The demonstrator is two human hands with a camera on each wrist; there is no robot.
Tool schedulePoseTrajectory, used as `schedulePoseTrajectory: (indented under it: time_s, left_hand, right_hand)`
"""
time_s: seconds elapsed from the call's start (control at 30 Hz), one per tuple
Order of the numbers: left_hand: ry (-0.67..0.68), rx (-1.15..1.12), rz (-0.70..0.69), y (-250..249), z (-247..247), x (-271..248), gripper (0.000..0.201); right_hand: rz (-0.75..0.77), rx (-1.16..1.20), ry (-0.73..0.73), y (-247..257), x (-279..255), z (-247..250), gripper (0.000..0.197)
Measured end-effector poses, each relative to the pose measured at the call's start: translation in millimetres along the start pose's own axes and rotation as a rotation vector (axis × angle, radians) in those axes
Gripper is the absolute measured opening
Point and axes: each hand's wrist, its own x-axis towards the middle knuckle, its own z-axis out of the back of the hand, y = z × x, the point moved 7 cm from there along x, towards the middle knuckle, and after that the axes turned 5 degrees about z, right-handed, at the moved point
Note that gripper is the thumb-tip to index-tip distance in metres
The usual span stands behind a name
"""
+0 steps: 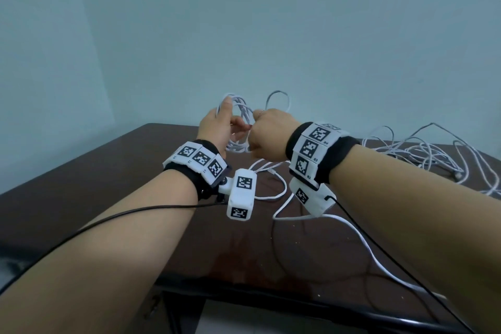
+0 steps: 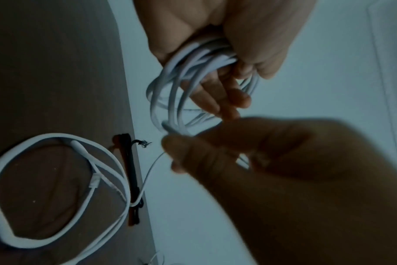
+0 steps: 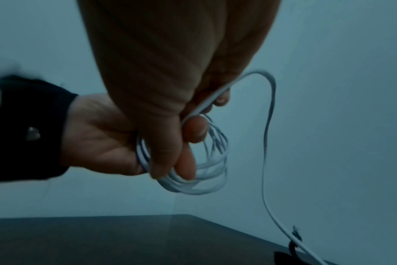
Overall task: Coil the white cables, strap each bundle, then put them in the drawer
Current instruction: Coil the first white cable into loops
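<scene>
Midair above the tabletop's [image 1: 113,184] far edge, the left hand [image 1: 217,127] clasps the white coil [image 1: 238,114] so its loops stay gathered while the right hand [image 1: 267,133] pinches the trailing cable [image 3: 269,125] to feed another loop.

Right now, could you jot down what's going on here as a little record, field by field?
Left hand: holds a coil of white cable above the table, loops round the fingers
Right hand: pinches the cable's free strand beside the coil
Free strand: trails down to the table
Table: dark brown, set against a pale wall
Loose cables: a white tangle lying on the table's right side
Black strap: lies at the table's edge
Strapping: not yet done on this coil
Drawer: not in view
</scene>
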Motion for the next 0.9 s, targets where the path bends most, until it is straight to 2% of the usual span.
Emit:
schedulePoseTrajectory:
  time_s: [0.1, 0.2, 0.27, 0.33, 0.43, 0.53, 0.6, 0.7, 0.8, 0.9]
  left_hand:
    - [0.016, 0.236, -0.028, 5.2, -4.0, -0.9, 0.039]
    - [0.08, 0.186, 0.027, 10.8, -9.3, -1.8, 0.046]
    - [0.087, 0.172, 0.068, 12.9, -10.1, -0.2, 0.043]
    - [0.099, 0.192, 0.088, 14.1, -10.5, -0.3, 0.035]
    - [0.145, 0.215, 0.096, 12.2, -15.9, -5.7, 0.024]
    - [0.201, 0.29, 0.094, 10.8, -23.2, -13.1, 0.032]
    - [0.245, 0.265, 0.101, 13.3, -23.8, -13.2, 0.043]
    - [0.326, 0.175, 0.16, 18.8, -24.4, -13.6, 0.043]
    - [0.397, 0.132, 0.227, 18.0, -31.3, -17.8, 0.052]
    - [0.44, 0.106, 0.234, 12.6, -36.3, -21.9, 0.057]
  right_hand:
    - [0.038, 0.104, -0.094, 5.0, 2.0, 11.7, 0.023]
    - [-0.009, 0.337, -0.108, -1.1, 1.4, 14.0, 0.023]
    - [-0.028, 0.501, -0.127, -7.1, -1.8, 14.5, 0.025]
    - [-0.044, 0.569, -0.156, -14.1, -3.9, 14.4, 0.035]
    - [-0.094, 0.506, -0.214, -24.1, -5.8, 16.4, 0.048]
    - [-0.161, 0.441, -0.297, -37.6, -12.3, 19.9, 0.059]
    - [-0.197, 0.574, -0.313, -49.8, -16.8, 16.5, 0.049]
    - [-0.231, 0.65, -0.343, -65.1, -20.4, 11.8, 0.031]
    - [-0.258, 0.631, -0.366, -70.6, -19.5, 6.2, 0.037]
    - [-0.293, 0.596, -0.35, -72.3, -16.2, -4.1, 0.046]
